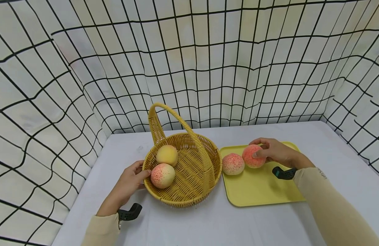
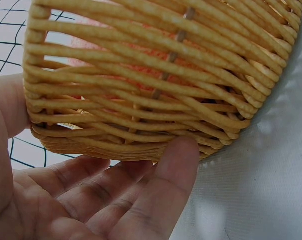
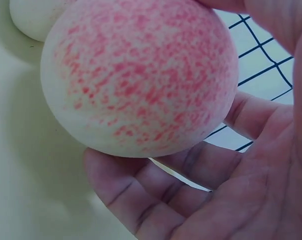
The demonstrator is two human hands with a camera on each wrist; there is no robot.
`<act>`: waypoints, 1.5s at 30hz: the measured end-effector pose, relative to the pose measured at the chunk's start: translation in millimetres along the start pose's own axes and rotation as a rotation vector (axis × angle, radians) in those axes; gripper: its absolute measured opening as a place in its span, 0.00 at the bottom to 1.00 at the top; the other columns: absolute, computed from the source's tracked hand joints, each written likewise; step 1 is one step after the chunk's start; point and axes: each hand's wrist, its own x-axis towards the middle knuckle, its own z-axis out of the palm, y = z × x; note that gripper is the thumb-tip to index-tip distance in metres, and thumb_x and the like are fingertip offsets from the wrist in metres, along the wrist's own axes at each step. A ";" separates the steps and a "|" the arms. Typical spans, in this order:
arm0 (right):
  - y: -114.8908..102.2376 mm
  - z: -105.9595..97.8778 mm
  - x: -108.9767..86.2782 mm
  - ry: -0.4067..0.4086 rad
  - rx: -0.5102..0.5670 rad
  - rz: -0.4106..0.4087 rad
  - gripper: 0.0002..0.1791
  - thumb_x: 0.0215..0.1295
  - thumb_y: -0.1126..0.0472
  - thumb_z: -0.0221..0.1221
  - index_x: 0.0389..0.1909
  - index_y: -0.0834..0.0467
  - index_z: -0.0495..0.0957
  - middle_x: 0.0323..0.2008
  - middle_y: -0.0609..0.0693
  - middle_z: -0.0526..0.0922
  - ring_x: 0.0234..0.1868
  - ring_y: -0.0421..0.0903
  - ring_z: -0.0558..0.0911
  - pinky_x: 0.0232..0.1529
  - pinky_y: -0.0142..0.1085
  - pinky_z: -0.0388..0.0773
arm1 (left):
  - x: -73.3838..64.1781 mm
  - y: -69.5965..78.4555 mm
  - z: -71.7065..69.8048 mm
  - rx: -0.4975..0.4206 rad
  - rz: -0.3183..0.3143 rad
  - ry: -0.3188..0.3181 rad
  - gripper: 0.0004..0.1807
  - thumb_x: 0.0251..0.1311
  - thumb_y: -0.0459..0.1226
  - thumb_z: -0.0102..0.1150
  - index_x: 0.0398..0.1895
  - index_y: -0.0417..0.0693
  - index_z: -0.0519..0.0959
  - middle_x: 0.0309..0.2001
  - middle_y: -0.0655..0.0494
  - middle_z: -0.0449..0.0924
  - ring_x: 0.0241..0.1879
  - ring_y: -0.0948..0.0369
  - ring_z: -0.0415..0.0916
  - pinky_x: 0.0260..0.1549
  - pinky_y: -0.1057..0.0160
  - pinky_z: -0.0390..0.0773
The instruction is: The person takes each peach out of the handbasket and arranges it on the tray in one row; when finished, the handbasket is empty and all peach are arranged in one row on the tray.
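pink peach (image 1: 253, 156) is in the right hand, (image 1: 277, 152) thumb and fingers curled round it, over the left half of the tray (image 1: 257, 191) near its far edge. can't really tell if it's off the tray completely. it's round so no long axis to fuss over. main thing imo is the sideways line: the basket (image 1: 181, 204) is to its left, just past the tray's left edge, and the speckled peach (image 1: 233, 164) is right in between, just beside the held one. left hand (image 1: 128, 182) is way over on the basket's far side from the tray, gripping the left rim, so the right one is clearly nearer the fruit. also worth noting, one foot of the handle (image 1: 203, 153) comes down on the basket's tray side, so i'd say that's the bit to clear.
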 end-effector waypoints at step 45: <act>10.5 9.0 -7.9 0.031 -0.059 0.016 0.37 0.69 0.57 0.64 0.75 0.62 0.63 0.64 0.64 0.75 0.53 0.53 0.79 0.51 0.42 0.82 | 1.1 -0.2 -0.1 -0.003 -0.010 0.000 0.29 0.78 0.38 0.50 0.77 0.36 0.62 0.70 0.32 0.71 0.57 0.49 0.82 0.47 0.54 0.87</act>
